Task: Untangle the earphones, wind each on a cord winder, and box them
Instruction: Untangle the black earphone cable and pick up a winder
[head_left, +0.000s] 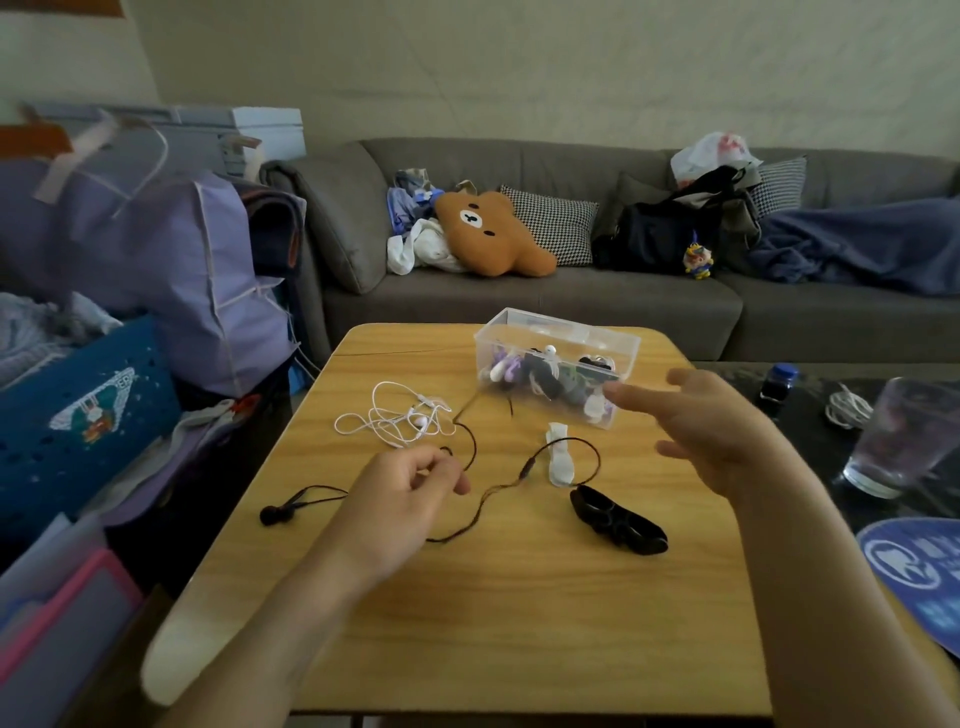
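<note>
A: 2 loose earphone sets on the wooden table (519, 623). Black earphones (480, 512) are spread across the middle, 1 earbud lying at the left near the table edge, cord looping right past an inline remote. White earphones (400, 418) sit in a tangle just behind them, toward the far left.

B: Hands?

A: Left hand (402, 499) is over the black cord, fingers curled, thumb and forefinger pinching the cord near its upper loop. Right hand (711, 436) hovers above the table at the right, fingers spread and relaxed, gripping nothing, fingertips close to the near corner of the box.

B: Winders and box?

A: 1 black cord winder (618, 522) lies flat at right of centre, apart from both hands. 1 white cord winder (560, 454) lies just behind it, with the black cord's loop crossing over it. Clear plastic box (618, 338) stands open at the far side, holding several wound earphones, white, purple and black; exact count cannot be told.

B: Surroundings?

A: Drinking glass (904, 436) on a dark surface to the right. Grey sofa (519, 301) beyond the table carries a brown bear cushion (493, 234) and a dark bag (660, 234).
</note>
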